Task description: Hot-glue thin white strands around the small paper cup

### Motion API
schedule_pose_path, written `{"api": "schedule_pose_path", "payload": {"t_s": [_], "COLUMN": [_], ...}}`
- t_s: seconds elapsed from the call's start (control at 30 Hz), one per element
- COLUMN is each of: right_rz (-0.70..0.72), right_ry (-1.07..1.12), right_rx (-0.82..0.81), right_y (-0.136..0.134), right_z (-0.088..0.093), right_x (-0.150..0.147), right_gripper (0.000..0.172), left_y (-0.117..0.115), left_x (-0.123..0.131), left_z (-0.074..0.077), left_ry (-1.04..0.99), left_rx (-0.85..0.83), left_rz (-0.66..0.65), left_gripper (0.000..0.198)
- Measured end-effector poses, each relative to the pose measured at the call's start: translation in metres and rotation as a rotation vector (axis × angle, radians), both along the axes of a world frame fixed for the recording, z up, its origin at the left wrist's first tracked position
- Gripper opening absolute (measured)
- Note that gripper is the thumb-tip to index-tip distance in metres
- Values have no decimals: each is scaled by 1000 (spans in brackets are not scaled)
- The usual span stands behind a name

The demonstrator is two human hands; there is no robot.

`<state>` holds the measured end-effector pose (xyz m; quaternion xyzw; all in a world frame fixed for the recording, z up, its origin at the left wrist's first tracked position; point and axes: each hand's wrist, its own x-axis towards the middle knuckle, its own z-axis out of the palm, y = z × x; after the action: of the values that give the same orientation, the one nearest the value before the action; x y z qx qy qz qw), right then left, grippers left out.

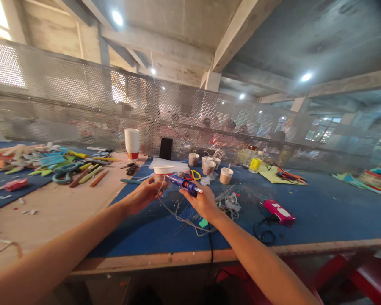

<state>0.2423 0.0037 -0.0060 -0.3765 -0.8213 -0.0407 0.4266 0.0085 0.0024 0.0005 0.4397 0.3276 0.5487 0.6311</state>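
Note:
My left hand [150,190] is closed around a paper cup [164,170] with a white and red rim, its lower part wrapped in grey cord. A length of the grey cord [180,218] trails from the cup down onto the blue table. In my right hand [203,201] is a blue hot glue gun [182,183], its nozzle pointing left at the cup's side; a clear glue stick sticks out of its back end. Whether the nozzle touches the cup I cannot tell. Beyond my right hand lie yellow-handled scissors [195,174]. A tangle of grey cord [231,204] rests right of it.
Several cord-wrapped cups [208,167] and a cup with a stick [226,175] stand further back. A stack of paper cups [132,142] and a phone [165,148] are behind. Bottles [255,162] stand at right, near a magenta device [279,212]. Foam pieces [44,159] cover the left.

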Motion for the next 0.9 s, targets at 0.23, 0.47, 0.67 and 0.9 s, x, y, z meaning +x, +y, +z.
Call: {"api": "schedule_pose_path", "payload": {"t_s": [0.23, 0.47, 0.67, 0.9], "right_rz": [-3, -5, -8, 0], "right_ry": [-5, -13, -19, -26], "right_rx": [6, 7, 6, 1], "right_y": [1, 3, 2, 3], "right_z": [-3, -3, -1, -2], "right_x": [0, 1, 0, 2], "right_gripper": [35, 35, 36, 35], "left_y": [0, 1, 4, 4], "left_x": [0, 0, -3, -2], "left_z": [-1, -1, -5, -4], "left_ry": [4, 2, 11, 12], "left_rx": [-1, 4, 20, 12], "left_rz": [-3, -5, -28, -19], "left_gripper": [29, 25, 21, 22]}}
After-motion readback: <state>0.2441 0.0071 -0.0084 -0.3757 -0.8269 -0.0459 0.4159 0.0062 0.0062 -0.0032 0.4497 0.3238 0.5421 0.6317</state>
